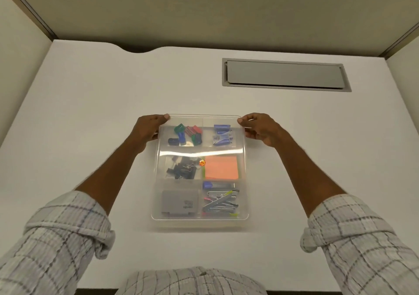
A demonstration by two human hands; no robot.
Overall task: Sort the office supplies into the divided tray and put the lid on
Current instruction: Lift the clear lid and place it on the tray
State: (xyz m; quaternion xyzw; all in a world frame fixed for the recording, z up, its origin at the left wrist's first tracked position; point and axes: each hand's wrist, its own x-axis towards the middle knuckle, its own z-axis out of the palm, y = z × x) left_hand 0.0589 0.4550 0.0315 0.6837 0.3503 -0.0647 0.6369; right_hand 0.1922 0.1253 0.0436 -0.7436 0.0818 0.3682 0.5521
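Observation:
A clear divided tray (156, 223) rests on the white desk, and a clear lid (200, 150) lies over it. My left hand (148, 129) grips the lid's far left corner. My right hand (258, 128) grips its far right corner. Through the lid I see coloured clips (187, 134), blue staple boxes (222, 135), black binder clips (182, 167), orange sticky notes (222, 167), a grey box (180, 203) and several pens and metal clips (221, 200), each kind in its own compartment.
A grey cable hatch (285, 75) is set into the white desk (90, 104) at the back right. Beige partition walls (204, 11) close off the back and both sides. My checked sleeves lie near the front edge.

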